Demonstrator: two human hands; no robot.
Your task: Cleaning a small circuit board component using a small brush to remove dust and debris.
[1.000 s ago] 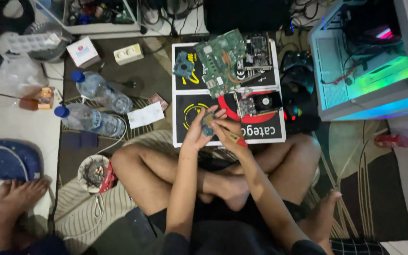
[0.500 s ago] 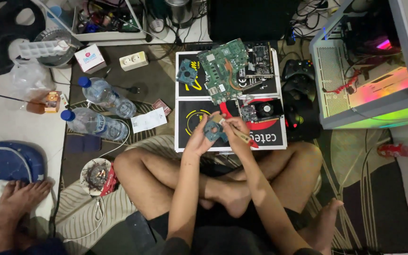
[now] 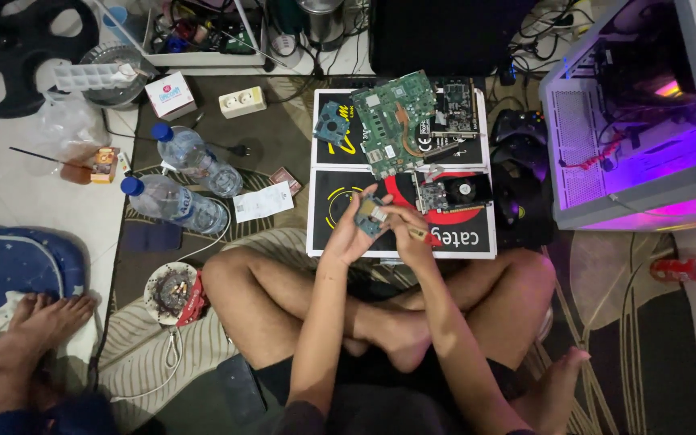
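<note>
Fingers of the left hand (image 3: pixel 354 229) clamp a small circuit board (image 3: pixel 370 216), raised above the crossed legs; the right hand (image 3: pixel 407 234) closes on a thin tool beside it. Beyond lie a green motherboard (image 3: pixel 396 121), a black mat (image 3: pixel 340 201) and two water bottles (image 3: pixel 175 203).

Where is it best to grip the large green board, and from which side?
Probably by its bare edges, from above: the green board lies flat and tilted on the black mat, its face crowded with parts. The lower-left edge looks freest; another board adjoins its right.
</note>
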